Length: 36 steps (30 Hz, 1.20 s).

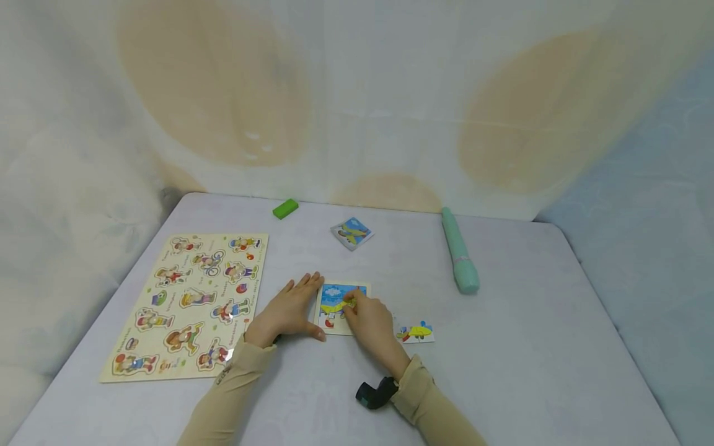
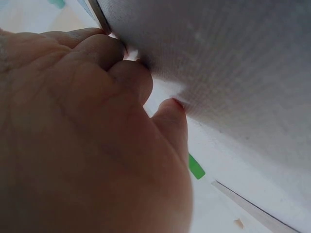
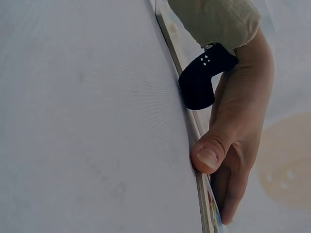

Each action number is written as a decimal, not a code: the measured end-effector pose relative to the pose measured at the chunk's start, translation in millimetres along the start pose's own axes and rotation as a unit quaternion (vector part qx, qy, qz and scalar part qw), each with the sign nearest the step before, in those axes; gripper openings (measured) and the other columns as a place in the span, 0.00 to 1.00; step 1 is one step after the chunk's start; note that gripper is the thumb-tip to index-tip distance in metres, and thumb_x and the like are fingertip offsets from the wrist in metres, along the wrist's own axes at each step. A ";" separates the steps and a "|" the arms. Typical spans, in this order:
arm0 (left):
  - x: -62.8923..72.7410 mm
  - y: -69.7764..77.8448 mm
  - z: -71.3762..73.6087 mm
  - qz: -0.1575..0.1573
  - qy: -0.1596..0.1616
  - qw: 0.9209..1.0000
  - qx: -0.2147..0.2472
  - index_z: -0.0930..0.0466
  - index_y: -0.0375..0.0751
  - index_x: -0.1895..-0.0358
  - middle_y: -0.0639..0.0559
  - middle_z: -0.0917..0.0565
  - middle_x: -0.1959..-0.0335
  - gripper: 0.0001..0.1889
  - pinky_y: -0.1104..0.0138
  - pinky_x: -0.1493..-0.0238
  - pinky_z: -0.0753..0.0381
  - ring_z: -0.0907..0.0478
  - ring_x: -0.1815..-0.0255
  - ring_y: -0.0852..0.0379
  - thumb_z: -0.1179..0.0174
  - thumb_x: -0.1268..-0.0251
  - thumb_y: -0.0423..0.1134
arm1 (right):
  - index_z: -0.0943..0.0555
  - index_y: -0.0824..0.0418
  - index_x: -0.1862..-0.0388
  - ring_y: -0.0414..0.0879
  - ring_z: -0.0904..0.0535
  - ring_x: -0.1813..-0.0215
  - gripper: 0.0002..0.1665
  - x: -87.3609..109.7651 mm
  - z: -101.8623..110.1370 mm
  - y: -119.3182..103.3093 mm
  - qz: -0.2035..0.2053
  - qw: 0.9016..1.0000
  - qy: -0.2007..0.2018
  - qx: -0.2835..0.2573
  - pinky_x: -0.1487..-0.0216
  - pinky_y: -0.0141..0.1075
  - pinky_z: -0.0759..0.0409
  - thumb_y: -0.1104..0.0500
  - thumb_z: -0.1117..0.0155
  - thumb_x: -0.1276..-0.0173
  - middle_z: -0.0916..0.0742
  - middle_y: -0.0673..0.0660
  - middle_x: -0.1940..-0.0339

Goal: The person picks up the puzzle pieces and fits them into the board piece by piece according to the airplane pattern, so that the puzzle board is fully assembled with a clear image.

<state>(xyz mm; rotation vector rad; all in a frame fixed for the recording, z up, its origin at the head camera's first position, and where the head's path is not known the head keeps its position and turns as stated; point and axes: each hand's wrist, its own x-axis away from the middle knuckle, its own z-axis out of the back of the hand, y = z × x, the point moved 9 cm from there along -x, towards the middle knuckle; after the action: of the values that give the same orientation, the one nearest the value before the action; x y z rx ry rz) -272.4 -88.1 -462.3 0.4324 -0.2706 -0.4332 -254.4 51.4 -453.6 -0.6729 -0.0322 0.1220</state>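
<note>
A small jigsaw board (image 1: 361, 330) with a pale frame lies in front of me, its picture showing blue sky, a white cloud and a yellow shape. My left hand (image 1: 290, 311) rests along its left side, fingers spread and thumb at the lower left corner. In the right wrist view the thumb (image 3: 209, 158) lies on the board's edge. My right hand (image 1: 372, 322) pinches a yellowish jigsaw piece (image 1: 350, 303) over the board's middle, mostly hidden by the fingertips. Loose jigsaw pieces (image 1: 417, 333) with a yellow shape lie right of that hand.
A large wooden puzzle board (image 1: 184, 322) with cartoon figures covers the table's left side. Farther back lie a green block (image 1: 286, 209) and a square aeroplane picture (image 1: 352, 233). A long teal object (image 1: 460, 251), narrow at one end, lies at the right rear.
</note>
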 end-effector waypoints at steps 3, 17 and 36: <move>0.5 -0.2 0.1 0.000 0.002 1.000 0.001 0.46 0.35 0.25 0.40 0.45 0.22 0.63 0.44 0.22 0.53 0.52 0.20 0.41 0.22 0.66 0.58 | 0.17 0.57 0.53 0.36 0.31 0.82 0.12 -1.7 1.4 3.8 0.005 1.000 -0.009 -0.016 0.83 0.27 0.37 0.55 0.36 0.34 0.21 0.46 0.83; 2.4 -1.4 -2.6 0.008 -0.006 1.000 0.004 0.47 0.35 0.24 0.41 0.47 0.22 0.63 0.45 0.21 0.56 0.54 0.20 0.41 0.21 0.65 0.56 | 0.18 0.57 0.49 0.41 0.24 0.69 0.13 -4.5 34.3 62.0 -0.030 0.982 -0.092 -0.162 0.70 0.29 0.25 0.57 0.38 0.31 0.16 0.53 0.68; 2.2 3.0 1.2 -0.001 -0.008 1.000 0.004 0.48 0.35 0.24 0.41 0.47 0.22 0.62 0.44 0.21 0.56 0.54 0.20 0.41 0.22 0.64 0.56 | 0.19 0.59 0.55 0.44 0.17 0.54 0.08 36.5 79.6 125.3 -0.046 0.988 -0.019 -0.146 0.54 0.27 0.20 0.60 0.37 0.32 0.12 0.55 0.55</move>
<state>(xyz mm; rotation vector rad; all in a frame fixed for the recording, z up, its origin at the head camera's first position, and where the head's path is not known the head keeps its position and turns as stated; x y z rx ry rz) -269.9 -87.0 -459.6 0.4382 -0.2871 -0.4371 -236.4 202.4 -469.9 -0.9595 -0.1186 0.0410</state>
